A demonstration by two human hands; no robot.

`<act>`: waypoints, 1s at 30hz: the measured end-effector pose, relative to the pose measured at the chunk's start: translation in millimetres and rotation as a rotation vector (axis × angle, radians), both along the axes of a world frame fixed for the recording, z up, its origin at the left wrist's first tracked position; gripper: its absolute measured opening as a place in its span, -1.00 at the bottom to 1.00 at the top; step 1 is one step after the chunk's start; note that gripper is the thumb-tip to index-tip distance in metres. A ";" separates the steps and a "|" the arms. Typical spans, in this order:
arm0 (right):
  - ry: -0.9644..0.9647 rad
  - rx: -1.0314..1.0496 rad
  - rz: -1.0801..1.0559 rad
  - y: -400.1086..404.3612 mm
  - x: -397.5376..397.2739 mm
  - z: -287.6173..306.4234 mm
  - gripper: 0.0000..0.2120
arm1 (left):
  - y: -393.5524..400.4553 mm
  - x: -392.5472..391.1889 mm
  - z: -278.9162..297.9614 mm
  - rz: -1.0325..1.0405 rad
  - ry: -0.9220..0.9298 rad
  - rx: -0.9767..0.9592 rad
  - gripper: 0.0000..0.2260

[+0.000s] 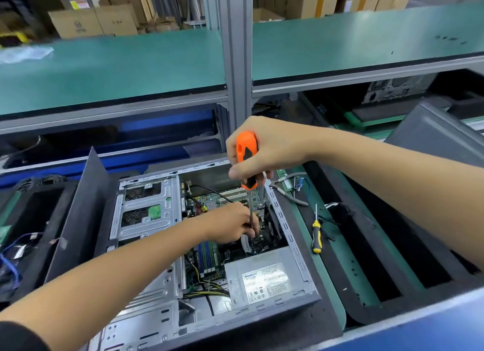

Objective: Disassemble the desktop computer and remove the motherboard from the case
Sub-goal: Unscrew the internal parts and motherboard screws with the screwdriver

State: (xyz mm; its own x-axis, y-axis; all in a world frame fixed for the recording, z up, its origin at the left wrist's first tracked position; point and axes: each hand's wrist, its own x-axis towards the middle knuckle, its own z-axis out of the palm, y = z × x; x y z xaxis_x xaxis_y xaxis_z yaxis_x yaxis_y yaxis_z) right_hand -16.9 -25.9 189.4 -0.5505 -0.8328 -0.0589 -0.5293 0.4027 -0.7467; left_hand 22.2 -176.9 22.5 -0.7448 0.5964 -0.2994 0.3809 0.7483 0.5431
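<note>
Both hands work over the open computer case [167, 322], which lies near the worktop's front edge. Her right hand [264, 143] grips an orange screwdriver [246, 164] upright; the left hand [230, 223] pinches its shaft low down, above the motherboard [209, 259]. One yellow screwdriver [316, 236] lies just beside the case's right edge.

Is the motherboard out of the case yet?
Still in: the motherboard lies inside the open case, beside the power supply.

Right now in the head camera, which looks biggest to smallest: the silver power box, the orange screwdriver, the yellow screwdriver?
1. Silver power box, clearly biggest.
2. Orange screwdriver, though it is nearer the camera, so unsure.
3. Yellow screwdriver, looks smallest.
</note>
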 end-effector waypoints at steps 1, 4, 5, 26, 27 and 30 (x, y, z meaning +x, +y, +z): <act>0.001 0.005 0.002 0.5 0.1 0.4 -0.84 | -0.3 -0.5 0.2 0.003 -0.003 0.007 -0.85; 0.007 0.026 0.023 0.2 -0.3 -0.9 -0.88 | 0.5 -1.3 -2.2 0.009 -0.003 0.021 -0.87; 0.003 0.039 0.031 -0.4 -0.3 -2.4 -0.88 | 1.3 -0.8 -3.7 0.005 -0.007 0.027 -0.87; -0.022 0.242 0.316 -22.2 -27.9 -8.6 -0.68 | -0.1 -6.4 -13.8 0.056 -0.171 -0.048 -0.82; -0.022 0.242 0.316 -22.8 -28.8 -8.5 -0.67 | 0.6 -5.9 -12.3 0.072 -0.184 -0.062 -0.83; -0.022 0.236 0.307 -25.3 -30.4 -10.0 -0.70 | 2.1 -5.5 -8.9 0.093 -0.220 -0.049 -0.83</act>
